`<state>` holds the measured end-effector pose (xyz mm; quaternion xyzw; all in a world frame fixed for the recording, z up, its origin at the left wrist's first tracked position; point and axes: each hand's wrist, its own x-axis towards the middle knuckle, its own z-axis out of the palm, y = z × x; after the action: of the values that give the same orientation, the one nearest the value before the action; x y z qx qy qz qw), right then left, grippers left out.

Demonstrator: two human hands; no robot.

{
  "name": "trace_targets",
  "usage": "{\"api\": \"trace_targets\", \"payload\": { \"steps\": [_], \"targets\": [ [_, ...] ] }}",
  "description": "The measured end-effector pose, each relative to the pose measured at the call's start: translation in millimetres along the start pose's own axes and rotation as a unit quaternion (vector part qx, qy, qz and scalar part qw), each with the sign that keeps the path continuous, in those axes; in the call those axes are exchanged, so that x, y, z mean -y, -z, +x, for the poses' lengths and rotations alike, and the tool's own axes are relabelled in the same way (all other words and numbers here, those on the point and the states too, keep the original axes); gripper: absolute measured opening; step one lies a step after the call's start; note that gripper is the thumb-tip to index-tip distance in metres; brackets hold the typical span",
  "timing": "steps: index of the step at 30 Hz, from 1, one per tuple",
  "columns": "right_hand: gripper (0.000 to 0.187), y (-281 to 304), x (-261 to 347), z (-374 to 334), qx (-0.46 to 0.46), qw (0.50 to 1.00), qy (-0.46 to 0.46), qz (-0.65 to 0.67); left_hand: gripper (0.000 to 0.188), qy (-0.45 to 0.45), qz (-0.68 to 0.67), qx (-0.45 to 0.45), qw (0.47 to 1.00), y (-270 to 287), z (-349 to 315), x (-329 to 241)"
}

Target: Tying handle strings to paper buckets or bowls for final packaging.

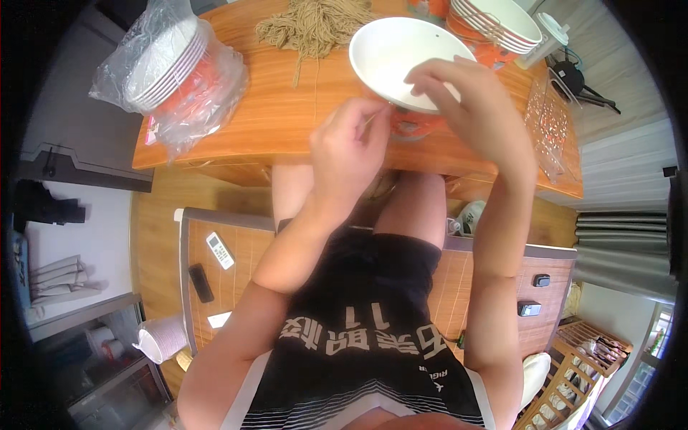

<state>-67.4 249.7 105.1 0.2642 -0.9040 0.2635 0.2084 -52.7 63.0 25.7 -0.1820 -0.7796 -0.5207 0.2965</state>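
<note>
A paper bucket [380, 57], white inside and red-orange outside, stands tilted at the table's front edge with its mouth toward me. At the near left of its rim, my left hand [351, 147] is closed in a pinch on a thin piece of cord [370, 116]. Over the bucket's mouth, to the right, hovers my right hand [473, 104]; its fingers are bent and apart, with nothing visible in them. A loose bundle of tan cord [312, 29] lies beyond the bucket to the left, one strand trailing toward me.
Nested buckets [502, 29] with cord handles stand at the back right, near a white-lidded bottle [548, 36]. A clear tray of small pieces [548, 129] lies at the table's right edge. Plastic-wrapped buckets [175, 79] occupy the left. Beside me are a remote [220, 250] and a phone [201, 283].
</note>
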Motion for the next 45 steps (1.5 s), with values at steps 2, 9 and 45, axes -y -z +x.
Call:
{"api": "trace_targets", "payload": {
  "steps": [2, 9, 45],
  "targets": [
    [0.015, 5.5, -10.9, 11.8, 0.050, 0.998, 0.004, 0.033, 0.009, -0.001, -0.003, 0.001, 1.000, -1.2, 1.0, 1.0],
    [0.014, 5.4, -15.8, 40.9, 0.280, 0.955, 0.028, 0.097, 0.009, -0.022, -0.015, -0.028, 0.999, -3.5, 0.0, 4.3],
    [0.015, -78.2, 81.6, -42.4, -0.208, 0.969, -0.029, -0.133, 0.024, 0.287, -0.307, 0.139, 0.897, 34.6, 15.8, 1.1]
  ]
}}
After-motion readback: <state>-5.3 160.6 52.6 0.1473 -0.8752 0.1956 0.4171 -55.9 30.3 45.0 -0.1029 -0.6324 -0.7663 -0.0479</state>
